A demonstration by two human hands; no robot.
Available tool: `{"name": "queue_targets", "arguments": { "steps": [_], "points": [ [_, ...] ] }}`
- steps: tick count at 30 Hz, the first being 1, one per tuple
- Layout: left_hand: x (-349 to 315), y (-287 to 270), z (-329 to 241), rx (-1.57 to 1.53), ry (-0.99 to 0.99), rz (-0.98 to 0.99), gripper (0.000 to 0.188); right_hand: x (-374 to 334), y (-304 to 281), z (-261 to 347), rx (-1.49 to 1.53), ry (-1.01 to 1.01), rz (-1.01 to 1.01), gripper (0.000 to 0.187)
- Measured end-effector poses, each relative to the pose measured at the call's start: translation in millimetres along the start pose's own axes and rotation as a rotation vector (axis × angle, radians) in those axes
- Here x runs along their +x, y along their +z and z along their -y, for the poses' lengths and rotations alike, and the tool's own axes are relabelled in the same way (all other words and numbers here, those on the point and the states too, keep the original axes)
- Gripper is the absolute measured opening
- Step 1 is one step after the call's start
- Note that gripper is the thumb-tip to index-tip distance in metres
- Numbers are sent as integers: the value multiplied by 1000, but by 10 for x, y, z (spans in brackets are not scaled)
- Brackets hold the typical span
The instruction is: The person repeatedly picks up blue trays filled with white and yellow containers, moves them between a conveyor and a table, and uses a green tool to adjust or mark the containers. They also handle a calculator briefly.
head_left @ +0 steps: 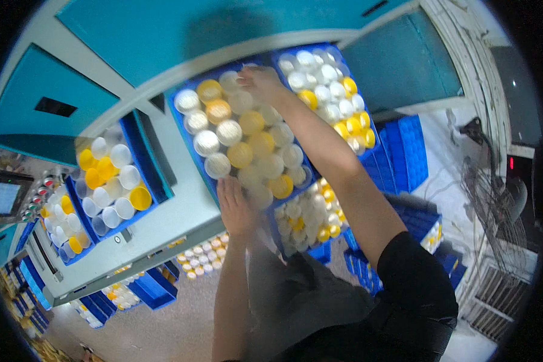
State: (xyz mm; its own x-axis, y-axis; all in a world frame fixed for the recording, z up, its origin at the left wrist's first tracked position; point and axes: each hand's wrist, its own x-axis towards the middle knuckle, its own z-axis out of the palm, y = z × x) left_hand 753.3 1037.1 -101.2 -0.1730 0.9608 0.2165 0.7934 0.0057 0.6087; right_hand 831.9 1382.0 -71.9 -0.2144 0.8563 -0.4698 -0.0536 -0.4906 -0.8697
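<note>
A blue crate (179,128) holds rows of round white and yellow cup-like pieces, some translucent. At its near left corner my left hand (233,205) lies with fingers stretched out, beside a white piece (216,165). My right arm reaches across the crate's right side. Over the far end, my right hand (261,83) has its fingers bent together near a whitish piece (228,82); what is between them, if anything, is hidden. The middle pieces are blurred.
Another filled blue crate (368,128) sits to the right. On the left, more filled crates (146,175) rest on the pale machine bench (190,208). Stacked blue crates (411,151) and a fan (501,193) stand at the right. Crates also stand on the floor below.
</note>
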Motion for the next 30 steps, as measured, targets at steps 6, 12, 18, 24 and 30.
{"name": "queue_targets", "arguments": {
  "steps": [6,12,18,24,30],
  "points": [
    [-181,150,38,262,-17,-120,26,-2055,-449,-536,-1191,-383,372,23],
    [-148,126,-6,314,156,-95,32,-3181,-662,-976,-1643,-447,186,37],
    [-251,130,-306,439,-80,20,34,-3224,-851,-1308,-1588,-603,5,36],
    [-189,-189,-564,465,-315,173,25,-3122,-855,-1447,-1626,-636,-153,22],
    [-626,-920,-1138,308,68,82,21,-2832,-1008,-1394,-1566,-585,131,21]
  ]
}}
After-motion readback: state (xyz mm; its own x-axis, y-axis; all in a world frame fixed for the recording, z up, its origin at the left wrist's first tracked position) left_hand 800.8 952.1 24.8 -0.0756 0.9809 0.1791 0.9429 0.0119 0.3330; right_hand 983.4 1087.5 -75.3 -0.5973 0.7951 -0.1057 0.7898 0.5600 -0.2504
